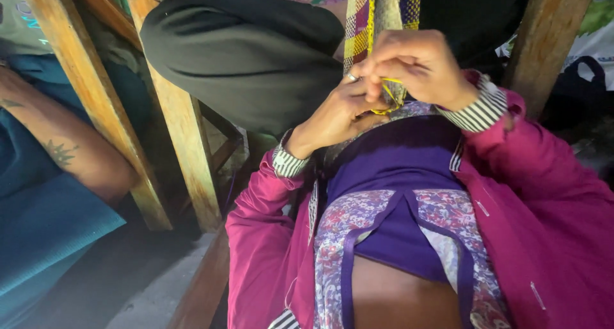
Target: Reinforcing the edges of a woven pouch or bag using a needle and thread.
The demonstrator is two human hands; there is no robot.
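Yellow thread: pinched by your right hand against the checked woven strip. Your left hand closes beneath it, apparently holding the strip's lower end. Woven length hangs above; work unfinished at the fingers.

Rough wooden posts are seen slanting across a dim space — one more post is set at the right. A pale, dusty floor is lit below; a wooden beam is laid along it.
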